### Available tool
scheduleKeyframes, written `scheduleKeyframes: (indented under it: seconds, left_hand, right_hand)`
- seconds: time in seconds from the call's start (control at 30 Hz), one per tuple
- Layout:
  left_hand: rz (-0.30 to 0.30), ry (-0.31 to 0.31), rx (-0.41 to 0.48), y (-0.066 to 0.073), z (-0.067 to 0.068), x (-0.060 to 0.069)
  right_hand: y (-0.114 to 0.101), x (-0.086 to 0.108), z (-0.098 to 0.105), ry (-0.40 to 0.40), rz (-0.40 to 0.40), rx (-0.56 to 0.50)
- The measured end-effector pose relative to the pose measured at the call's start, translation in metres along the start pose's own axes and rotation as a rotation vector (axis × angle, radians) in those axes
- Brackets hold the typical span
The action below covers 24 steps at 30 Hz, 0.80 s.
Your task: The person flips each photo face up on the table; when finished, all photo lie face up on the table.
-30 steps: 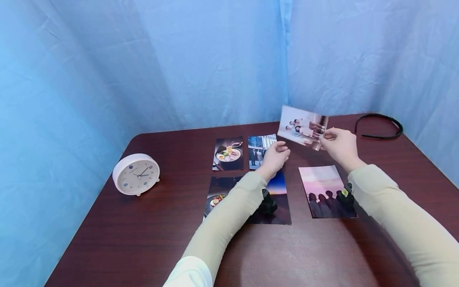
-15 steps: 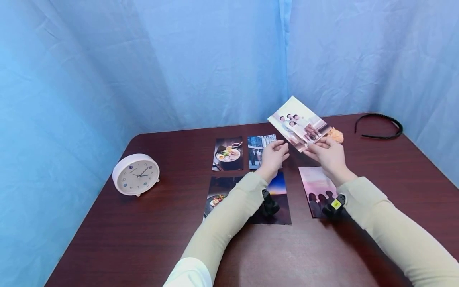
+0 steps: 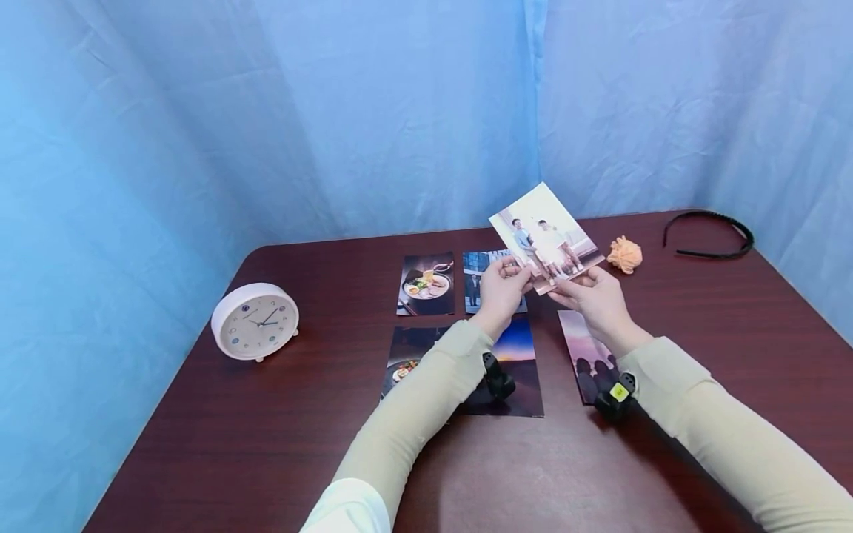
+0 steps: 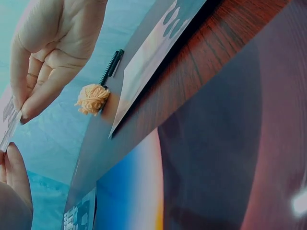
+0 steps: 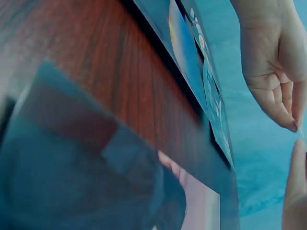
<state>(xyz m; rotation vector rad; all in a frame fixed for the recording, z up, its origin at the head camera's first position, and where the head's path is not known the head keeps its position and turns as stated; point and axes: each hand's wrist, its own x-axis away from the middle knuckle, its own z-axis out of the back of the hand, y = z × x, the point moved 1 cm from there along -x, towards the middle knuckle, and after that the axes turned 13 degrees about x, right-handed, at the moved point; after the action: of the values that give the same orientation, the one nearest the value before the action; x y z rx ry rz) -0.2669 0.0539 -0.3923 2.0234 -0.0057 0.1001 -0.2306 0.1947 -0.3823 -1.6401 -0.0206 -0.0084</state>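
Both my hands hold a photo print [image 3: 549, 237] of a group of people in light clothes, raised and tilted over the back of the table. My left hand [image 3: 501, 296] pinches its lower left corner. At the lower right edge, my right hand [image 3: 603, 303] grips it between thumb and fingers. In the left wrist view the photo [image 4: 6, 120] shows only in part. Below my left hand lies a photo of people before a building [image 3: 474, 289], partly covered. A photo of silhouettes under a pink sky [image 3: 580, 348] lies beneath my right wrist.
A ramen photo [image 3: 426, 286], a food photo [image 3: 403, 366] and a sunset photo [image 3: 523, 370] lie on the dark table [image 3: 300, 444]. At the left stands a white clock [image 3: 256, 323]. An orange yarn ball [image 3: 625, 255] and black headband [image 3: 723, 222] lie back right.
My right hand has moved left with the photo, turning it toward my left hand. The left hand now pinches its corner. The orange yarn ball has come into sight.
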Motion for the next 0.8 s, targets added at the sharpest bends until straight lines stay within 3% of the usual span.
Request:
scheduleKeyframes:
  seconds: [0.33, 0.5, 0.8]
  left_hand:
    - [-0.007, -0.028, -0.103, 0.001, 0.012, 0.000]
    - [0.021, -0.065, -0.136, 0.002, 0.019, 0.003]
    - [0.055, -0.151, -0.228, 0.010, 0.028, 0.008]
  right_hand:
    - [-0.004, -0.008, 0.024, 0.115, -0.021, 0.188]
    - [-0.002, -0.007, 0.035, 0.086, -0.041, 0.361]
    - [0.002, -0.003, 0.044, -0.020, -0.029, 0.473]
